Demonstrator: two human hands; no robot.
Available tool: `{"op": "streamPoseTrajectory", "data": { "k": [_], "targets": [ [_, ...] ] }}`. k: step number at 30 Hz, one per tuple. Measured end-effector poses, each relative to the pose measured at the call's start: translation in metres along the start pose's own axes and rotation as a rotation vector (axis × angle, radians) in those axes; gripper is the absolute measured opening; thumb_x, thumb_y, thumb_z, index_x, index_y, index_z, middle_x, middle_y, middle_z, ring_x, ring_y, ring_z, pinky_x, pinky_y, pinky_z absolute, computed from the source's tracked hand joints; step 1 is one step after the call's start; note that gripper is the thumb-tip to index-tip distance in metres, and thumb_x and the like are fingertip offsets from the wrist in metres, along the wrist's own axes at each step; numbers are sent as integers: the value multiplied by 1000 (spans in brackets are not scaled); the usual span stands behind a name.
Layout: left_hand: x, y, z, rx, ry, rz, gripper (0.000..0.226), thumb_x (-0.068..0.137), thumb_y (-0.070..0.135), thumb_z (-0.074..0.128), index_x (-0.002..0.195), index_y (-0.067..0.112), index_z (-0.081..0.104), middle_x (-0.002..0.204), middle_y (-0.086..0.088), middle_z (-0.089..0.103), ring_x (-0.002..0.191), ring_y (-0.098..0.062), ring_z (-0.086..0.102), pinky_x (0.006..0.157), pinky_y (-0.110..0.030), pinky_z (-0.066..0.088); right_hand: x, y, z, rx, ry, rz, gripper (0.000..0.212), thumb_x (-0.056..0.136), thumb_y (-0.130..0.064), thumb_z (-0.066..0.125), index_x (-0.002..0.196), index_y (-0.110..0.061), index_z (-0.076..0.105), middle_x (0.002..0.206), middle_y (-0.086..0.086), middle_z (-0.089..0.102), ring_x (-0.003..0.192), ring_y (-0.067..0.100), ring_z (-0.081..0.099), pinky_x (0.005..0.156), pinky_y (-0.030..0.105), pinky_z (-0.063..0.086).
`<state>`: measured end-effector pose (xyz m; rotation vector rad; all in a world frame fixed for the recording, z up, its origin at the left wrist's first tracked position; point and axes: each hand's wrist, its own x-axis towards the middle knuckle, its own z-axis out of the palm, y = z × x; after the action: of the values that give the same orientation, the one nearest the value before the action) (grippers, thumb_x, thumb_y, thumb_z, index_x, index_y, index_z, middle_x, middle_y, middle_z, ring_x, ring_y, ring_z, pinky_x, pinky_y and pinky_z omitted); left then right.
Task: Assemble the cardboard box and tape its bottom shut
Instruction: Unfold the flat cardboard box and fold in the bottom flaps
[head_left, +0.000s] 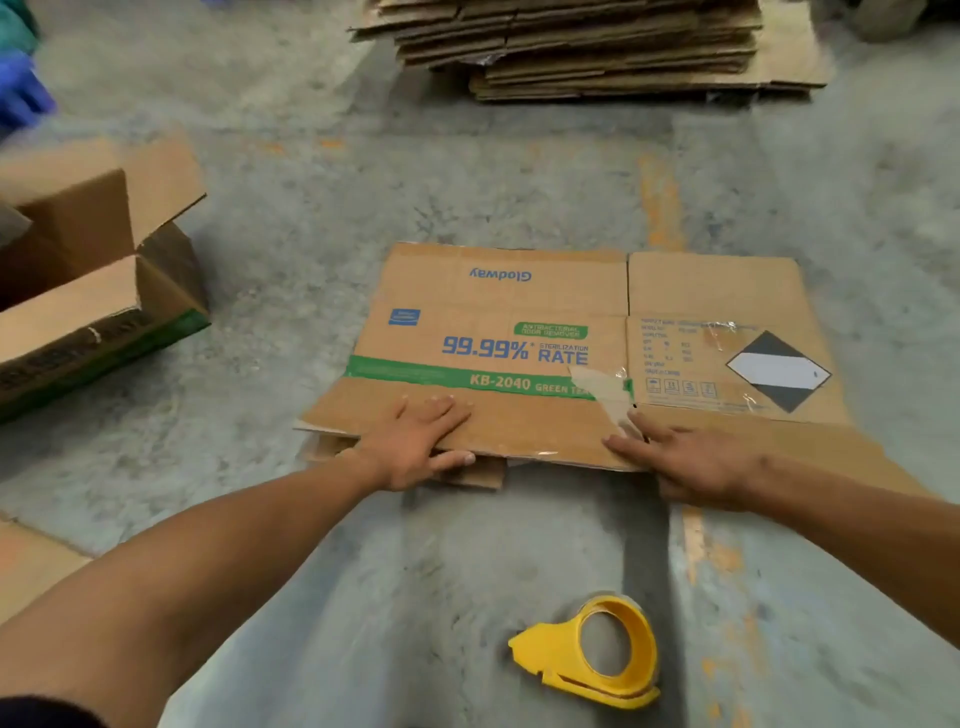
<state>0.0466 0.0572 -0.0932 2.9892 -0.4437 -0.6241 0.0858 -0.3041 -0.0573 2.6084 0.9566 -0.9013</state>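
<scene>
While flat on floor: box (519, 358), hands at near edge.

Your left hand (415, 441): arm extended, palm down, fingers spread, thumb tucked under an edge. Your right hand (691, 462): arm extended, palm down, fingers pointing leftward, flat.

The stack of flattened brown cardboard sheets (597, 47) runs off the top edge. The open brown cardboard box with a green band (98, 291) is blurred and cut by the left edge. Small print on the flat printed cardboard box (670, 348) is unreadable.
</scene>
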Motion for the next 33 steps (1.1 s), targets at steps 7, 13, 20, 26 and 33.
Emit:
{"op": "streamPoseTrajectory", "data": {
  "k": [7, 13, 20, 26, 33],
  "targets": [
    [-7, 11, -6, -787, 561, -958, 120, 77, 65, 66, 153, 29, -20, 162, -12, -21, 150, -39, -10, 118, -56, 2, -5, 12, -64, 106, 241, 84, 59, 98, -25, 42, 153, -35, 21, 114, 4, 57, 90, 26, 57, 83, 35, 47],
    [13, 6, -49, -1732, 647, -822, 86, 92, 7, 61, 154, 27, 4, 132, -2, 48, 119, -25, 55, 98, -43, 50, -12, 35, -76, 242, 421, 17, 46, 102, -28, 44, 147, -36, 41, 132, 7, 64, 117, 28, 59, 99, 31, 44],
    [36, 0, -97, -1621, 791, -529, 99, 92, 16, 54, 148, 48, -21, 117, -1, 67, 91, -18, 60, 99, -49, 51, -32, 54, -96, 458, 641, 142, 38, 103, -27, 42, 139, -38, 51, 130, 1, 67, 117, 32, 60, 93, 38, 46],
    [53, -4, -152, -1536, 901, -388, 88, 91, 27, 54, 142, 62, -9, 147, -15, 49, 124, -20, 57, 109, -48, 41, -55, 87, -140, 527, 961, 390, 30, 104, -32, 36, 123, -23, 57, 111, 24, 68, 98, 46, 61, 84, 50, 50],
    [52, -16, -241, -1312, 860, -339, 72, 102, 14, 43, 151, 50, 5, 149, -8, 48, 127, -30, 56, 70, -19, 55, -86, 132, -249, 650, 1216, 582, 35, 105, -27, 37, 119, -7, 61, 115, 29, 65, 105, 47, 57, 91, 48, 45]
  ]
}}
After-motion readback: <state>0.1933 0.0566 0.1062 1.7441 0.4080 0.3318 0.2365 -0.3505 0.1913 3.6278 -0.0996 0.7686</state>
